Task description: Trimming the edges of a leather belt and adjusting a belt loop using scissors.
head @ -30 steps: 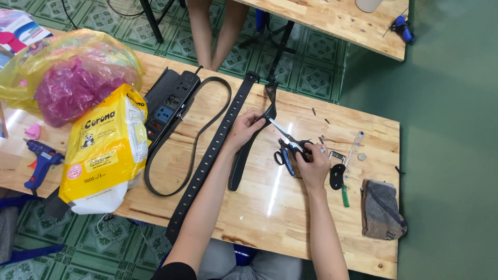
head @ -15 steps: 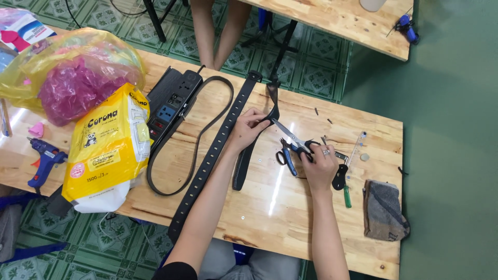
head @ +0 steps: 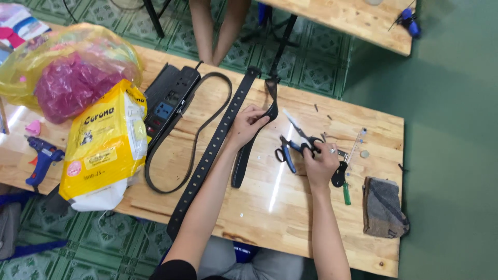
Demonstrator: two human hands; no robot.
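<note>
My left hand (head: 246,123) pinches a short black leather strap (head: 248,150) that lies on the wooden table (head: 270,207), its upper end curling up near the far edge. My right hand (head: 320,161) grips black-handled scissors (head: 298,139), blades pointing up-left toward the strap and a little apart from it. A long black belt with a row of holes (head: 212,150) lies diagonally under my left forearm.
A thin black belt loop (head: 199,129), a black power strip (head: 168,98), a yellow bag (head: 104,145), a plastic bag of pink material (head: 67,78) and a blue glue gun (head: 41,155) lie left. A screwdriver (head: 345,189) and folded grey cloth (head: 384,207) lie right. Someone's legs (head: 215,26) stand beyond.
My right hand has pulled the scissors slightly back to the right, away from the strap end. My left hand keeps hold of the strap.
</note>
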